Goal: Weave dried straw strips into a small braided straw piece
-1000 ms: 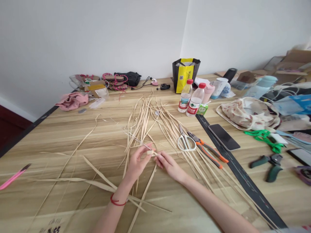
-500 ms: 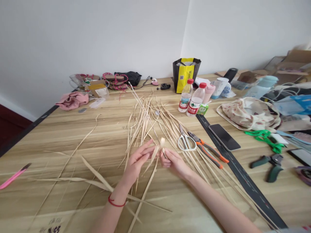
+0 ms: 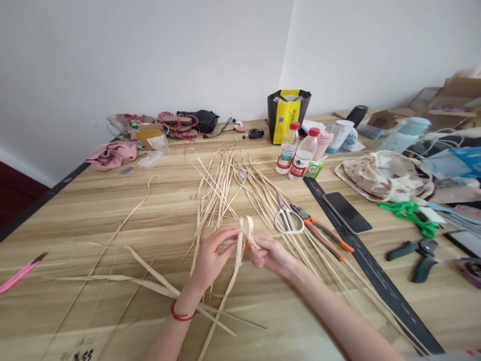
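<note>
My left hand [image 3: 215, 250], with a red cord on its wrist, is closed, its thumb and fingertips at a flat pale straw-like strip [image 3: 239, 253]. Opposite it, my right hand [image 3: 266, 252] pinches the same strip where it bends into a small loop [image 3: 250, 224]. Thin stiff rods [image 3: 216, 188] run from between the two hands away toward the far left; which fingers bear them is hard to make out. The strip's lower end trails down to the table. Beneath and beyond the hands lie many loose strips [image 3: 225, 185].
Right of my hands lie white-handled scissors [image 3: 289, 221], orange-handled pliers [image 3: 325, 235], a phone [image 3: 347, 213] and green-handled cutters [image 3: 417, 255]. Two water bottles [image 3: 302, 155] stand before a yellow-black bag [image 3: 287, 118]. A pink-handled tool [image 3: 22, 275] lies far left.
The loop in the strip has opened wider and stands between my hands. My left fingers have come in closer to the strip. The rods' far ends have shifted, now showing apart.
</note>
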{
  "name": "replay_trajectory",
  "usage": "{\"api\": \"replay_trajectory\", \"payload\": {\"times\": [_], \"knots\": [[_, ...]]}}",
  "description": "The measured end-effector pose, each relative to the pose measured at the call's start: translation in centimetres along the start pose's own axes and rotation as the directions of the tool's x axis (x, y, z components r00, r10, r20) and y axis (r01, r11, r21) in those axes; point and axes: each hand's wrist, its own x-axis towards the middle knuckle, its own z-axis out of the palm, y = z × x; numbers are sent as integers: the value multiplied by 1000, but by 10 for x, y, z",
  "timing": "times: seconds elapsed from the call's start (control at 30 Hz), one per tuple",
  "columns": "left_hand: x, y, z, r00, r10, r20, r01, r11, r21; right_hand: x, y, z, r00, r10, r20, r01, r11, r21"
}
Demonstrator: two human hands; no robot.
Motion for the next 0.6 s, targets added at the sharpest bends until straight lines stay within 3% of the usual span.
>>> {"api": "replay_trajectory", "payload": {"times": [0.13, 0.33, 0.6], "knots": [[-1, 1, 0, 992, 125, -3, -123, 985, 124, -1, 0, -1, 997, 79, 25, -80, 996, 28], [0, -10, 3, 994, -16, -109, 2, 993, -122, 2, 3, 0, 997, 71, -38, -69, 996, 52], [4, -7, 5, 982, -102, -156, 70, 977, -202, 2, 1, -3, 992, 126, -1, -125, 986, 111]]}}
